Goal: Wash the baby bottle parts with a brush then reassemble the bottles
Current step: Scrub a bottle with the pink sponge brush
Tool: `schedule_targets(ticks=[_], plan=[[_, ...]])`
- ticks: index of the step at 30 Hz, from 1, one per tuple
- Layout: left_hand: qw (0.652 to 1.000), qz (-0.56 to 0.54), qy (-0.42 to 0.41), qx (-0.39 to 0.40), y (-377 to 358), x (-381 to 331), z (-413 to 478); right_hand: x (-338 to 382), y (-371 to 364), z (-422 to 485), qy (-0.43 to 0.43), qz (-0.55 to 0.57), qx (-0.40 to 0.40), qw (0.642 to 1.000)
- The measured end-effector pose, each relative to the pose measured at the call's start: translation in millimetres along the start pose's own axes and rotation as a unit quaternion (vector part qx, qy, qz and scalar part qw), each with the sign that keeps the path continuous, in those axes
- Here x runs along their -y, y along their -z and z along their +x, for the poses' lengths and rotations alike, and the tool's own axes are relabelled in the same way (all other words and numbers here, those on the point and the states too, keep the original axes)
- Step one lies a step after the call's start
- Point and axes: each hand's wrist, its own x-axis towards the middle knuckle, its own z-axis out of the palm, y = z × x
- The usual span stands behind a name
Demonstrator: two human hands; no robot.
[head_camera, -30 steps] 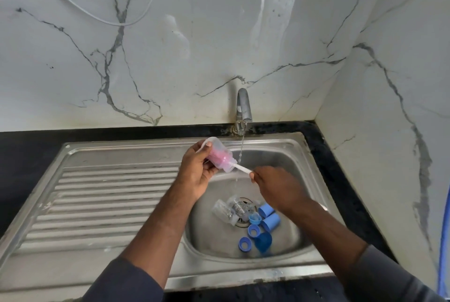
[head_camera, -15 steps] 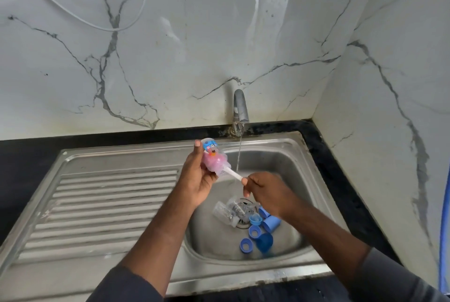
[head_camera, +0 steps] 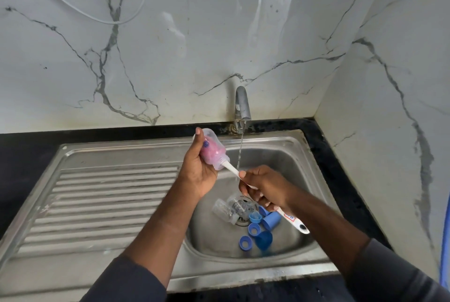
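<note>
Gripping the clear baby bottle just above the centre of the frame with the left hand, fingers curling round its body, base tilting up and left, mouth pointing down and right. Pushing the brush into that mouth, pink bristle head filling the inside, white handle running down to the right. Clutching that handle with the right hand right of centre, fingers closing round it, the handle's end poking out below the fist toward the lower right. Working over the steel sink, with a thin stream of water dropping from the tap at the back wall, passing just right of the bottle and down toward the right hand. Lying on the basin floor below the hands: a second clear bottle on its side by the drain, and just right of it a cluster of blue caps and blue rings, touching or nearly so. Stretching away to the left, the ribbed draining board. Looping across the upper left of the marble wall, a white cable.
</note>
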Motion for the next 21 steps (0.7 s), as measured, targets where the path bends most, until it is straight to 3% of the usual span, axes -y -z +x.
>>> schedule_targets(ticks=[2, 4, 6, 8, 10, 13, 15, 18, 21], plan=[[0.999, 0.032, 0.006, -0.033, 9.0, -2.0, 1.0, 1.6, -1.3, 0.2, 0.053, -0.139, -0.086, 0.985], [0.996, 0.024, 0.013, -0.083, 16.0, -0.9, 1.3, -1.3, -0.5, 2.1, 0.061, -0.317, -0.144, 0.935], [0.994, -0.009, 0.03, -0.102, 17.7, 1.3, 1.1, -3.5, -4.7, 4.6, 0.048, -0.411, -0.159, 0.896], [0.996, 0.001, 0.047, -0.078, 12.6, 2.0, -0.9, -1.6, -9.8, 4.2, 0.034, -0.343, -0.116, 0.932], [0.996, 0.017, 0.04, -0.084, 12.6, 2.4, -0.9, 2.3, -10.9, 4.5, -0.019, -0.14, -0.019, 0.99], [0.999, -0.011, 0.006, -0.049, 7.5, 2.4, -0.7, 3.1, -3.4, 1.2, -0.081, 0.066, 0.122, 0.987], [0.998, 0.025, -0.004, -0.052, 7.6, 0.7, 2.4, 1.1, -4.2, 4.3, -0.061, 0.064, 0.102, 0.991], [0.992, 0.075, 0.022, -0.101, 12.5, -2.4, 4.6, 1.1, -6.9, 8.5, 0.03, -0.143, -0.062, 0.987], [0.985, 0.035, 0.038, -0.163, 20.4, -1.4, 6.6, -3.4, -7.5, 8.9, 0.064, -0.461, -0.163, 0.87]])
